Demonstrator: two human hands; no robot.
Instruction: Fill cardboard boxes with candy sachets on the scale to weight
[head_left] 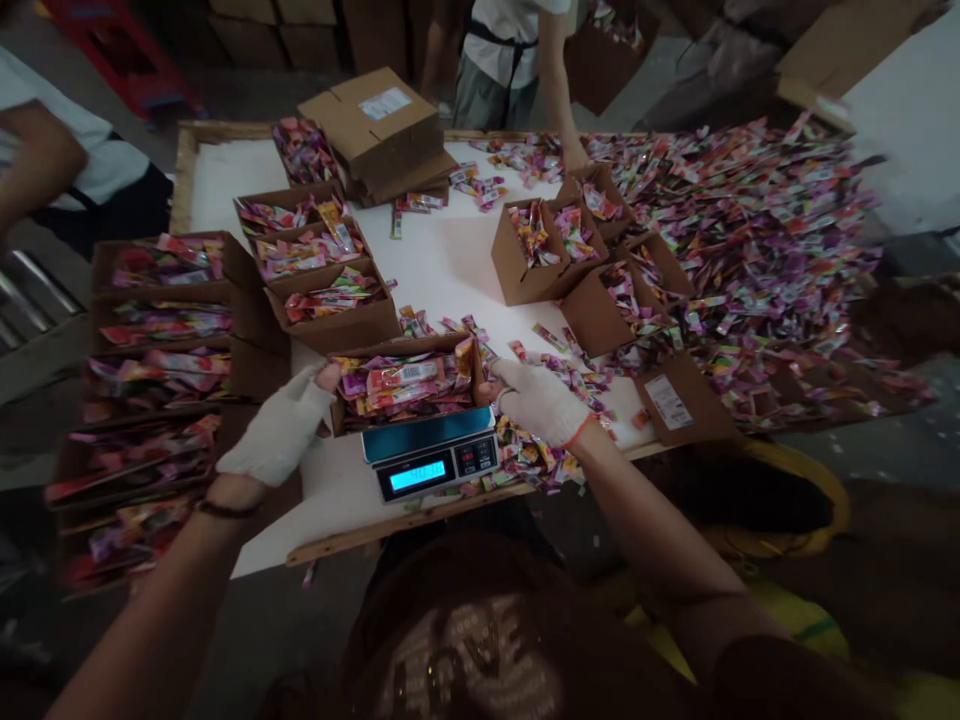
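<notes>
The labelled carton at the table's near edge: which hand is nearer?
Right. The right hand sits just left of the carton; the left hand is far left, across the box on the scale.

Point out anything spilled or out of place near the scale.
Loose packets lie spilled right of the scale, some at the front edge of the table. The box on the scale, gripped by the left hand and the right hand, is stuffed to its rim.

A white-topped table with a wooden rim [180, 170] is set on grey concrete floor [247, 95]. Brown cardboard cartons [300, 30] are stacked behind. Dim light is noted.
</notes>
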